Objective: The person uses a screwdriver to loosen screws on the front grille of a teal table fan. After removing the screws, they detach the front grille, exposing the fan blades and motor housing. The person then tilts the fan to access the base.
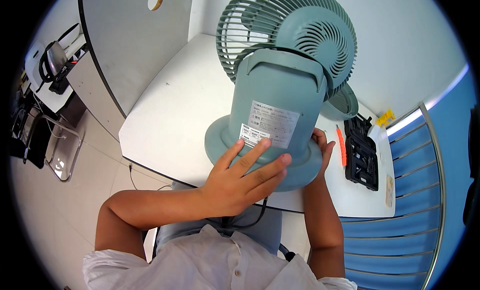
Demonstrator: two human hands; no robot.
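Note:
A grey-green electric fan [280, 85] stands on the white table, its back with a printed label toward me and its slatted head tilted up. My left hand [245, 177] is open, its spread fingers lying across the label's lower part and the foot of the body. Around the right side of the fan's base curls my right hand [322, 152], steadying it; part of that hand is hidden behind the base. A black power cord [262, 212] hangs below the fan at the table's front edge.
On the table's right lie an open black tool case [361, 155], an orange-handled screwdriver [342, 146] and a yellow item [385, 117]. A round green fan part [342, 104] sits behind the fan. A grey partition [135, 35] borders the left; metal railings [435, 155] curve along the right.

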